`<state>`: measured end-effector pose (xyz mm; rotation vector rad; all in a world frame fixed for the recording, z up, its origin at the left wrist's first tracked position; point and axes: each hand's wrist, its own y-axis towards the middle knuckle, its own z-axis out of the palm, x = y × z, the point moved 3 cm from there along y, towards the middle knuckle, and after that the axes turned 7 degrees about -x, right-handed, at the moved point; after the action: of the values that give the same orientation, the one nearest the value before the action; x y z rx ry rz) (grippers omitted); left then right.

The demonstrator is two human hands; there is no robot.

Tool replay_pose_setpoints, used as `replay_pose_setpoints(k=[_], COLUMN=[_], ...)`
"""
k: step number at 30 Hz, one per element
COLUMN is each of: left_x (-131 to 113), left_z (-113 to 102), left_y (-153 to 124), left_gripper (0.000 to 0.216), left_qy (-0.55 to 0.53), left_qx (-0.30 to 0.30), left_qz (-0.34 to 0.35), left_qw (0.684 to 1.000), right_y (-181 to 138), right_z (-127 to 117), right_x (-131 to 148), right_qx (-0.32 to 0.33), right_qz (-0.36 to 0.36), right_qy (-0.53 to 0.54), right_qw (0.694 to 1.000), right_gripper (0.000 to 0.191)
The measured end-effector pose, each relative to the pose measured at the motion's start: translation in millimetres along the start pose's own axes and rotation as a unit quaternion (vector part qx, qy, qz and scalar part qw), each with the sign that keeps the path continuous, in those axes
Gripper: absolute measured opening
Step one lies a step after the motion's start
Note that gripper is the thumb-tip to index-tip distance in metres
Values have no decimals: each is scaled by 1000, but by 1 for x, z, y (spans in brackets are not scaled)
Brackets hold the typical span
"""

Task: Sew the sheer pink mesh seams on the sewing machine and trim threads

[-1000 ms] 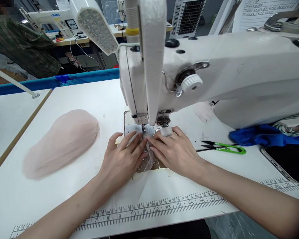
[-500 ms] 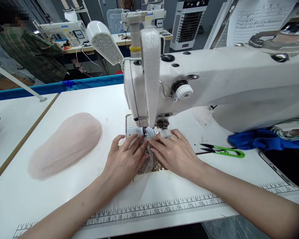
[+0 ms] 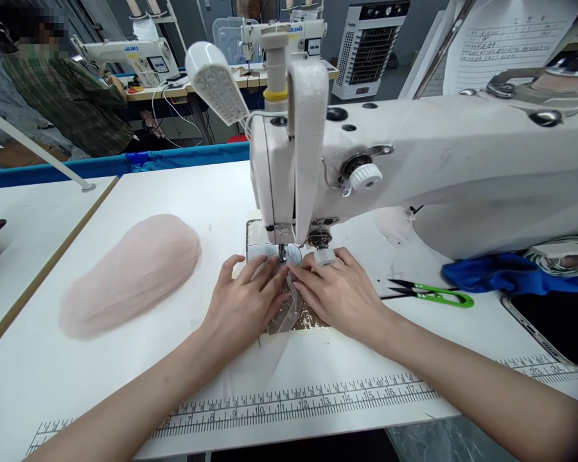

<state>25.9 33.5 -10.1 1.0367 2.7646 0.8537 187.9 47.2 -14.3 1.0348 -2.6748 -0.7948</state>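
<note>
A thin, see-through strip of fabric (image 3: pixel 288 314) lies under the presser foot (image 3: pixel 282 252) of the white sewing machine (image 3: pixel 414 144) and trails toward me over the brown, shiny plate. My left hand (image 3: pixel 248 295) is on its left side, fingers bent, with thumb and fingertips gripping the sheer material close to the foot. From the right, my right hand (image 3: pixel 340 289) meets it, its fingertips closed on the same fabric just in front of the needle area. Both sets of fingertips almost touch. The exact pinch is partly hidden by my fingers.
A pale pink sheer piece (image 3: pixel 135 276) lies on the left of the white table. Green thread snips (image 3: pixel 443 295), a blue cloth (image 3: pixel 501 271) and a phone (image 3: pixel 559 327) lie on the right. A printed ruler (image 3: pixel 289 407) runs along the front edge. Another person (image 3: pixel 67 102) sits beyond.
The view has shifted slightly, so most things appear a little farther right. Both hands keep their place at the presser foot, with hardly any change in the fabric.
</note>
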Motion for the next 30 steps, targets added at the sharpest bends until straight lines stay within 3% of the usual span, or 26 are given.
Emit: replay_pose_setpoints(k=[5,9,11,13,16,20,22,26,30], left_x=[2,1,-2,-8,-16,-16,-10,4,9], left_z=[2,-9,-20,-29,-31,-18,-13,-11,-15], left_y=[0,-2,-3,-5,-9,-9,-7,-2,5], left_gripper=[33,30,23,27,20,18,21,23,22], left_qy=[-11,-58,-121,-180,-175,-99,-126,-253,-310], left_qx=[-5,-1,38,126,204,137,99,80,69], left_qz=[-5,-19,-37,-42,-28,-16,-54,-187,-220], left_qw=[1000,998,991,975,963,985,986,946,922], right_y=[0,-1,-2,-4,-6,-6,-5,-3,-2], right_z=[1,-5,-9,-10,-9,-7,-7,-5,-6], right_x=[-2,-3,-2,-2,-3,-2,0,3,0], right_qx=[6,-34,-52,-45,-9,18,15,-36,-90], right_qz=[6,-16,-48,-76,-89,-80,-82,-74,-59], right_qy=[1,50,95,138,174,185,172,124,112], right_qw=[1000,998,993,987,981,979,981,989,988], right_gripper=[27,26,29,30,30,28,29,13,17])
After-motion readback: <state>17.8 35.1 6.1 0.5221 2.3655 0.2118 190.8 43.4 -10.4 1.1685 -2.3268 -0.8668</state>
